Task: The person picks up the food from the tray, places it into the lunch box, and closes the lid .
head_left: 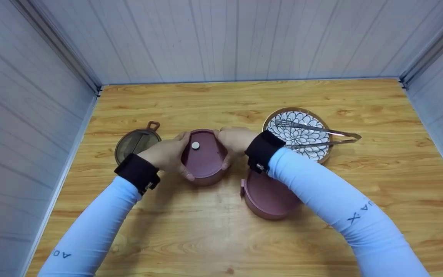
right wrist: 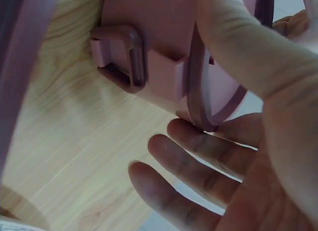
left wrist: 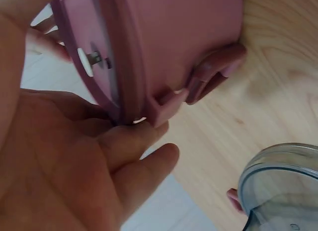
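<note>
A round dusty-pink lunch box (head_left: 208, 181) stands left of the middle of the table, its lid (head_left: 206, 159) on top with a small white button. My left hand (head_left: 169, 154) grips the lid's rim from the left. On the opposite side my right hand (head_left: 235, 144) holds the rim, thumb toward the front and fingers behind. Both wrist views show clasps hanging loose on the box's sides, one clasp (left wrist: 216, 67) near the left hand and another clasp (right wrist: 134, 62) near the right. Whether the lid sits fully down is hard to tell.
A second pink round container (head_left: 269, 200) sits under the right forearm. Metal tongs (head_left: 321, 129) lie across a flower-patterned plate (head_left: 310, 154) at the right. To the left lies a round see-through lid (head_left: 133, 144) with a brown tab. Pale panels (head_left: 221, 42) wall the table.
</note>
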Tool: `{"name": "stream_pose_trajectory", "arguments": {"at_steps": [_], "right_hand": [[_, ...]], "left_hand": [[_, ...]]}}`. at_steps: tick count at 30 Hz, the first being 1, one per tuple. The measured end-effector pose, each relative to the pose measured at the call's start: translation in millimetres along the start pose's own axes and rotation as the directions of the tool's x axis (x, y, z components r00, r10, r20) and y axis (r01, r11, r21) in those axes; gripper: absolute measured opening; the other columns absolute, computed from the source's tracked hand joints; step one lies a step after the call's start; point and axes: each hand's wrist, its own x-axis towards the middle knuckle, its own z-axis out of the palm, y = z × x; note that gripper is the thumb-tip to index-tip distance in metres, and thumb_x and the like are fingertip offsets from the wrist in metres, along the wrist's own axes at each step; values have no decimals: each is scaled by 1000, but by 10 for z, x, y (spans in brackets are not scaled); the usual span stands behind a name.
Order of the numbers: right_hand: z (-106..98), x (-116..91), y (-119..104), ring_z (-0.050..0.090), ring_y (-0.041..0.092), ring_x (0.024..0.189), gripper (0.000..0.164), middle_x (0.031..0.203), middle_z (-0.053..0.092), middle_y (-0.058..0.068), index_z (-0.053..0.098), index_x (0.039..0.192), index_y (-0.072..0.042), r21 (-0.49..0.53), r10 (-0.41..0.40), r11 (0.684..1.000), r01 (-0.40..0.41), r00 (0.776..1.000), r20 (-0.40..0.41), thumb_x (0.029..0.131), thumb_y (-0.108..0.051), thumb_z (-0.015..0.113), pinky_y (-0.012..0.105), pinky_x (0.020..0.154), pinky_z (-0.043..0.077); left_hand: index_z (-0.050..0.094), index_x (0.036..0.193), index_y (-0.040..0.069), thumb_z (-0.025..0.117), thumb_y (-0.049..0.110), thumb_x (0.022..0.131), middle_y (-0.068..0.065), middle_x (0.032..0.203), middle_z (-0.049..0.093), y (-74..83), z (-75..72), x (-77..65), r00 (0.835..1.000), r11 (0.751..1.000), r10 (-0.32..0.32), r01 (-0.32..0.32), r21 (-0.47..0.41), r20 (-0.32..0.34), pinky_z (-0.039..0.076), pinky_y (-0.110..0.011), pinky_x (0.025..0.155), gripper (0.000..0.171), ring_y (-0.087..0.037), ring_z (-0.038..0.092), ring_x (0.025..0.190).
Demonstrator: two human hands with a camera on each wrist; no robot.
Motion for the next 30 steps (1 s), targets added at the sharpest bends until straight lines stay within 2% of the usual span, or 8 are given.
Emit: {"name": "stream_pose_trajectory", "arguments": {"at_steps": [2,6,10,14,18,20,26,30], "right_hand": [[-3,24,-7,56,30,114,110,126,57,17,37,146,4,6,4,1000,-4,1000,7,67,-54,88,40,99,45],[-19,59,-59,60,29,106,89,114,63,13,55,125,1,-14,17,1000,-17,1000,3,65,-56,88,40,94,48],[-36,76,-121,61,28,99,74,107,65,11,61,110,-3,-76,33,997,-34,999,-8,63,-51,90,41,89,50],[-38,74,-160,61,28,99,70,107,65,10,64,108,-4,-123,20,992,-23,999,-25,61,-49,91,42,88,50],[-24,56,-148,61,30,103,77,115,64,13,64,115,-1,-136,-10,991,6,1000,-28,63,-53,88,42,90,50],[-19,40,-124,60,32,107,88,121,61,16,60,123,3,-136,-23,990,19,999,-31,63,-56,86,43,93,49],[-54,15,-123,55,37,119,119,133,55,25,36,145,13,-113,-15,994,10,999,-43,63,-58,84,45,100,44],[-44,55,-137,57,36,115,119,128,58,25,36,144,14,-97,-8,995,6,1000,-26,62,-56,86,45,98,46]], "left_hand": [[0,156,-2,90,58,60,-28,159,7,-26,20,24,1000,1000,10,-10,-1,-1,29,-47,113,145,-43,33,138],[-3,156,-3,90,54,62,-29,159,3,-54,43,39,1000,999,24,-24,-24,1,27,-47,114,144,-44,30,138],[-5,155,-4,90,51,62,-29,159,2,-42,32,47,1000,999,29,-29,-39,-4,25,-46,114,144,-44,29,139],[-6,155,-4,90,50,62,-29,159,1,-26,30,34,1000,999,20,-20,-44,-4,25,-46,114,144,-45,29,139],[-6,154,-5,90,48,63,-30,158,0,-17,38,4,1000,999,25,-26,-44,-12,24,-46,114,142,-47,28,138],[-5,154,-6,91,46,64,-31,158,0,-13,40,-1,999,998,30,-31,-49,-18,24,-47,114,142,-47,28,138],[-1,155,-4,92,46,62,-31,158,6,-26,43,-34,998,996,31,-36,-84,-56,24,-47,115,141,-45,27,140],[4,156,-3,91,49,61,-29,159,13,-94,89,-10,996,994,47,-54,-90,-77,26,-47,114,140,-43,30,140]]}}
